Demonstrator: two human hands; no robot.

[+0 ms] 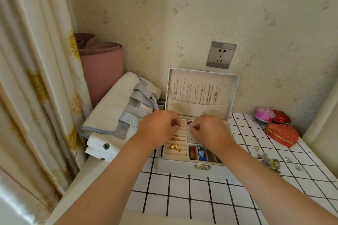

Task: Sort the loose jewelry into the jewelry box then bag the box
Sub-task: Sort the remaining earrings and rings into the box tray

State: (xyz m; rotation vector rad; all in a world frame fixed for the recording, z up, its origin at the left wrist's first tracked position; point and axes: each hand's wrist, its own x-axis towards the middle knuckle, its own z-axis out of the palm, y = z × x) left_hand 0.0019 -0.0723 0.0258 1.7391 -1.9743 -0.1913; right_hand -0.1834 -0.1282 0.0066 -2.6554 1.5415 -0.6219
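An open cream jewelry box [184, 167] stands on the checked tablecloth, its lid [202, 89] upright with several chains hanging inside. Gold butterfly pieces [174, 147] lie on the ring rolls at the left; a red and a blue item [198, 153] fill small front compartments. My left hand [158, 127] hovers over the ring rolls with curled fingers; what it holds is hidden. My right hand [208, 129] pinches a small earring [190, 124] over the perforated earring panel. A pile of loose jewelry [270, 161] lies on the cloth at the right.
A folded white and grey fabric bag [117, 118] lies left of the box. Behind it stands a rolled pink mat [102, 67]. Heart-shaped red and pink tins [279, 131] sit at the back right. A curtain hangs at the left; a wall socket [220, 55] is above the box.
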